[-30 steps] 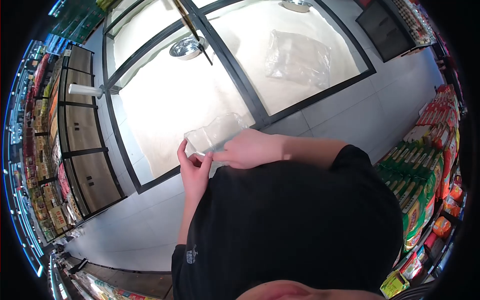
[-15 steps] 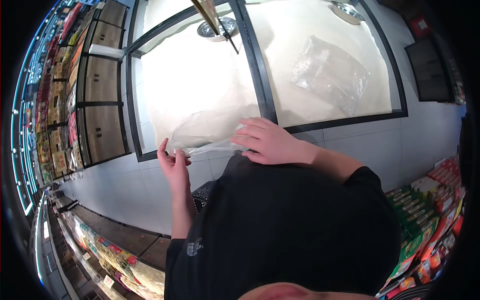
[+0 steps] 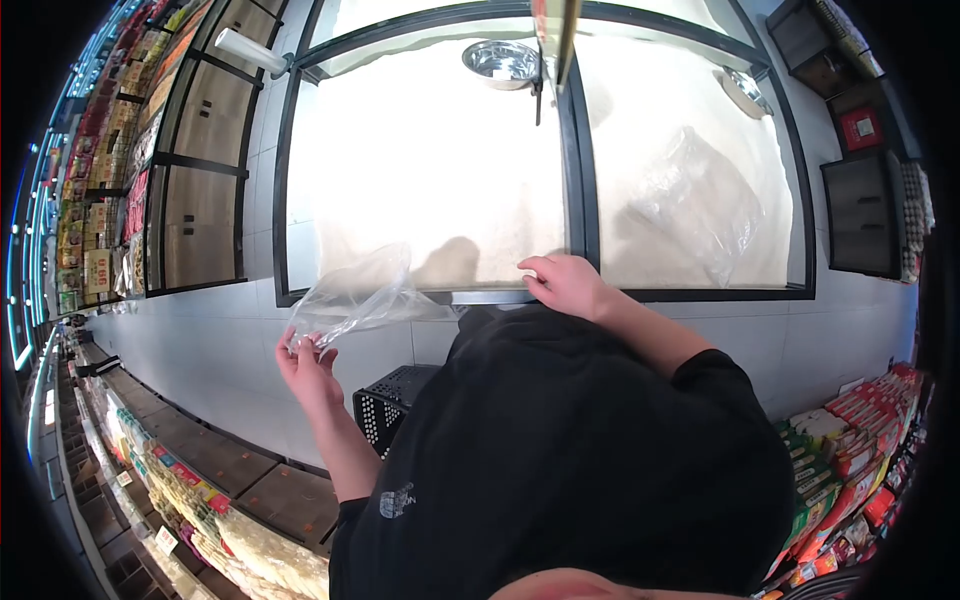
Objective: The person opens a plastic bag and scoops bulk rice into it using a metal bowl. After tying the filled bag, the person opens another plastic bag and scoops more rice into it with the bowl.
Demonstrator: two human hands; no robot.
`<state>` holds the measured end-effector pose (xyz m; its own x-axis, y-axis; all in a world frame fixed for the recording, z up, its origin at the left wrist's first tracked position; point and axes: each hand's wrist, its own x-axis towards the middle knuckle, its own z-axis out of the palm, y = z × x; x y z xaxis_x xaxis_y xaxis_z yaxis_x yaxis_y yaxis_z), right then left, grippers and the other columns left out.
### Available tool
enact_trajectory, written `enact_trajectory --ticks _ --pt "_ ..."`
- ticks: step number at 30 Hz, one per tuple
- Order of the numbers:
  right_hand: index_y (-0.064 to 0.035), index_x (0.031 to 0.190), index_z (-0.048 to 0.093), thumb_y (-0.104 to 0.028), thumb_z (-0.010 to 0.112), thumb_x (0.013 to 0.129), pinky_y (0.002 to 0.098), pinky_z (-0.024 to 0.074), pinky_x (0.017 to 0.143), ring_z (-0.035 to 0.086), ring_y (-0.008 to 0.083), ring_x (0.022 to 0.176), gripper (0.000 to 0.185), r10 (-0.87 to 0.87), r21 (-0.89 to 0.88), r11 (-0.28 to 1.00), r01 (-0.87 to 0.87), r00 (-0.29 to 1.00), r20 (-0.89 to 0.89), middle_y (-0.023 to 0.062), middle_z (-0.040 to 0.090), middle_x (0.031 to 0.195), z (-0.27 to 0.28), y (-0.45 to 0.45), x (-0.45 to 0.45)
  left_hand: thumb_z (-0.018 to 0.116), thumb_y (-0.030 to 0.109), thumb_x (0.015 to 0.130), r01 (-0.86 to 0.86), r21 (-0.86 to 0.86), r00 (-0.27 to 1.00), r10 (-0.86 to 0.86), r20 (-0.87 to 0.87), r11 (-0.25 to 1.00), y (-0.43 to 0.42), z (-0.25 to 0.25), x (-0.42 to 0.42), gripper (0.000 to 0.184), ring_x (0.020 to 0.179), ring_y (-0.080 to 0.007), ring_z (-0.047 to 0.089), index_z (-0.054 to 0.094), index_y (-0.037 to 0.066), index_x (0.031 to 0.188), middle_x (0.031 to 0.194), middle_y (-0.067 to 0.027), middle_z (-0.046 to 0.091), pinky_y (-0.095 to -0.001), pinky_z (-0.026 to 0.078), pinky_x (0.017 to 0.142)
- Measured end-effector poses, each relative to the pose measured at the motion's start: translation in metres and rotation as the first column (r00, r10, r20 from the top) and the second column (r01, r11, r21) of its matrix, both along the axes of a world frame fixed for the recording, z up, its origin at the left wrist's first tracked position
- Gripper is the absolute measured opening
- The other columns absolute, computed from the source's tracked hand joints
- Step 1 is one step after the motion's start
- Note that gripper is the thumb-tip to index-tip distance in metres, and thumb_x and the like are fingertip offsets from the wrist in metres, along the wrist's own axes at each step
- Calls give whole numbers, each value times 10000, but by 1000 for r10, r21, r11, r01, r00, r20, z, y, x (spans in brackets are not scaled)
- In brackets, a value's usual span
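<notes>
My left hand (image 3: 312, 375) pinches one end of a clear plastic bag (image 3: 370, 295) between thumb and fingers. The crumpled bag spreads to the right, over the front rim of a black-framed bin (image 3: 430, 170) filled with fine white contents, too bright to name. My right hand (image 3: 568, 284) is just above that front rim, near the central divider, its fingers loosely bent and slightly apart. Nothing shows in it, and the bag is apart from it. In the right compartment another clear plastic bag (image 3: 700, 205) lies flat on the white contents.
A shiny metal bowl (image 3: 500, 63) sits at the back of the left compartment, and a second metal bowl (image 3: 746, 92) at the far right. A black perforated basket (image 3: 385, 408) is beside my body. Packaged goods (image 3: 850, 440) stand at the lower right, and stocked shelves (image 3: 200, 180) line the left.
My right hand has let go of the bag and moved right. My left hand has drawn the bag left and toward me. The view has shifted, showing more of the bin.
</notes>
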<state>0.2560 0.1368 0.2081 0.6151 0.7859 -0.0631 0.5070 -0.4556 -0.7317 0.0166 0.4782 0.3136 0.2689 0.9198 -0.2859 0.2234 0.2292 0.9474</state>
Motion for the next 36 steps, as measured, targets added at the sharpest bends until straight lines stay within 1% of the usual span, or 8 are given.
enact_trajectory --ticks 4,10,14,20,23,28,32,36 --pt "-136 1031 659 -255 642 942 483 553 712 684 363 755 149 -100 -106 989 100 995 -3 159 683 743 -34 32 -14 512 49 994 -50 -75 985 61 158 996 70 14 -8 395 829 -190 636 465 87 1385 972 -85 643 -376 560 688" --pt "-119 1083 653 -437 606 937 500 546 822 693 379 919 354 -265 -394 892 223 963 -54 166 722 950 -89 86 -45 481 40 958 -226 -6 952 222 211 974 162 32 -7 410 745 -136 563 496 72 1367 940 -60 602 -360 549 653" --pt "-101 1163 665 -426 603 933 476 530 928 669 366 1076 403 -232 -519 827 217 972 37 163 716 1130 -123 95 -61 488 55 954 -181 23 965 173 199 983 215 26 -6 378 724 -117 540 523 66 1331 942 -61 593 -320 529 598" --pt "-78 1140 687 -339 637 913 487 534 879 681 375 961 350 -339 -448 839 309 941 13 179 718 983 -141 94 -54 565 87 985 61 180 985 -88 146 982 266 25 32 329 675 -75 516 522 47 1308 923 -42 591 -236 420 509" --pt "-96 1168 680 -297 665 891 468 527 943 647 359 1099 342 -375 -539 797 273 923 -87 172 695 1124 -125 102 -49 610 113 1003 109 294 981 -151 123 949 267 44 57 322 650 -48 478 522 42 1304 863 -14 570 -222 348 495" --pt "-98 1138 704 -161 674 896 428 533 886 631 350 981 252 -336 15 942 336 942 20 154 615 990 -56 160 -50 624 136 1018 329 410 937 -347 -34 850 249 37 74 315 622 -31 401 532 48 1306 740 57 470 -206 313 533" --pt "-144 1177 740 -176 698 923 392 514 966 597 294 1134 259 -53 363 931 33 998 45 149 572 1272 14 233 -43 645 144 991 446 534 894 -326 -308 718 211 16 88 230 604 -79 375 527 41 1159 690 33 412 -278 346 563" --pt "-209 1247 729 -290 681 947 473 404 1123 395 349 1408 315 210 280 936 -214 977 46 196 391 1536 36 285 -43 651 147 979 482 457 868 -339 -362 747 189 0 91 210 609 -98 389 492 42 1067 677 8 410 -301 360 566"
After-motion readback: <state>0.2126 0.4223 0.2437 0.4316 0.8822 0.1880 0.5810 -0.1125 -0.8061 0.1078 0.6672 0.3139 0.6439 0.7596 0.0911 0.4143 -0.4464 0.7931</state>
